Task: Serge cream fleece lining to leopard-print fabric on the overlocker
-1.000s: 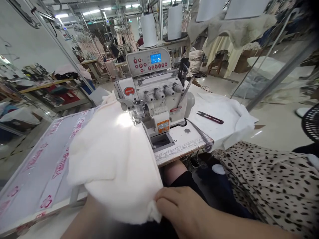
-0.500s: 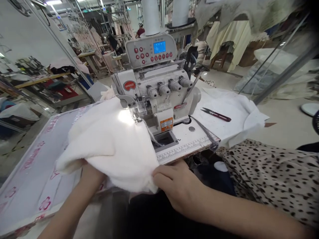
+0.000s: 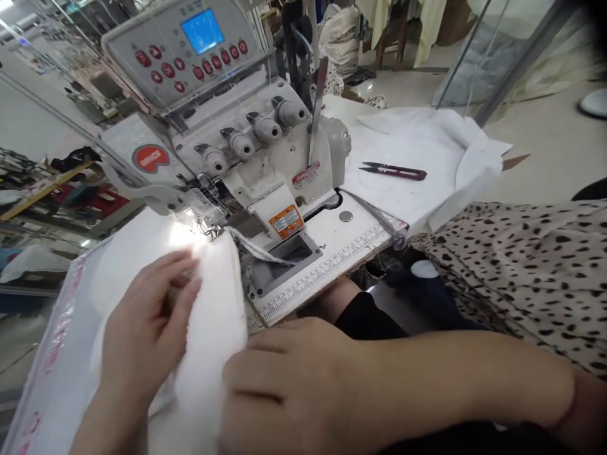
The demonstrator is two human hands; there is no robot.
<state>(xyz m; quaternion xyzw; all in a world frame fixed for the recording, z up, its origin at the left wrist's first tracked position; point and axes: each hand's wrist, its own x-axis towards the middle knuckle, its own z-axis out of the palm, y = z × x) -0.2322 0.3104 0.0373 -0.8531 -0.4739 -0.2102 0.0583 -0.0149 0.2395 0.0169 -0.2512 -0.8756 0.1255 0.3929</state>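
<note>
White fleece fabric [image 3: 215, 316] lies under the lit presser foot of an overlock sewing machine [image 3: 270, 164], its right edge running down toward me. My left hand [image 3: 147, 322] is on the fabric just in front of the presser foot, thumb and fingers closed in a pinch on it. Lower and to the right, my right hand [image 3: 289, 379] is closed on the fabric's edge near the table front. Its fingertips are hidden under the hand. A thin white strip [image 3: 256, 246] trails from the needle area across the machine's recess.
Thread snips [image 3: 393, 170] lie on white cloth [image 3: 417, 145] to the right. Spotted fabric [image 3: 531, 272] is heaped at the lower right. A control panel [image 3: 190, 50] with a blue screen tops the machine. A printed ruler [image 3: 322, 278] lines the table's front edge.
My left hand has come out from beneath the fabric and up to the presser foot. My right hand has shifted left and nearer with the edge. The view has moved closer to the machine.
</note>
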